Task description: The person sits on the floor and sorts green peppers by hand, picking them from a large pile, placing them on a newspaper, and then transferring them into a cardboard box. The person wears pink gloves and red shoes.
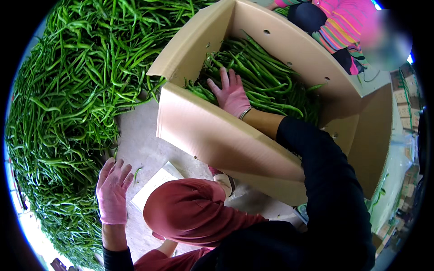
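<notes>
Long green chili peppers (264, 78) lie lengthwise in a deep cardboard box (217, 125). My right hand (232, 95), in a pink glove, reaches over the near wall and rests palm down on them, fingers spread. A bracelet circles that wrist. To the left, my left hand (114, 189) is raised in a matching glove, fingers slightly bent and apart, with nothing in it. It is at the edge of a large heap of loose green chili peppers (78, 84), which spreads beyond the box's left end.
A co-worker in a striped pink top (342, 23) is beyond the box. A whitish flat sheet (156, 183) lies on the concrete floor (142, 132). Maroon cloth (190, 213) bulges between my arms; whose it is I cannot tell. Smaller boxes (403, 111) stand far right.
</notes>
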The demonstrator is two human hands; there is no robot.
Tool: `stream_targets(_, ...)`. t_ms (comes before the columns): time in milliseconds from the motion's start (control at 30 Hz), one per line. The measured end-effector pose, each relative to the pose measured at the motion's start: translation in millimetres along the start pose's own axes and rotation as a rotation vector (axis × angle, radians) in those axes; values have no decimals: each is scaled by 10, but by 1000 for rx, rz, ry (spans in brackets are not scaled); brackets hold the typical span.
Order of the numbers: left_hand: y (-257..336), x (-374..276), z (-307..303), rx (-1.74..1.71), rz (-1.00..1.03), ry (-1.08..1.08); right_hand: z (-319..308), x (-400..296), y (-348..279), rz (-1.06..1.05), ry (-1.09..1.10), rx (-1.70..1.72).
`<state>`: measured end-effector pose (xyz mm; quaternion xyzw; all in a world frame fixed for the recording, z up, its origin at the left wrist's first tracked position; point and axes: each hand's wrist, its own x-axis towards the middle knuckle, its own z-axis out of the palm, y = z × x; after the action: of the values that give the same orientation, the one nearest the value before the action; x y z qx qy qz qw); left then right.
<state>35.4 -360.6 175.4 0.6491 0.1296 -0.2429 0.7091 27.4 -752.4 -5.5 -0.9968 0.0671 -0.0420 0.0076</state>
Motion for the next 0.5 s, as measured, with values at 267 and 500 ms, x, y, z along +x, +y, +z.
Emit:
stream_targets(267,35,-468,-261,-7,41,186,614,18,124,6,143,-265)
stream_targets(500,-188,-1535,-1170,3,203,362,33,259,488,-26,-270,9)
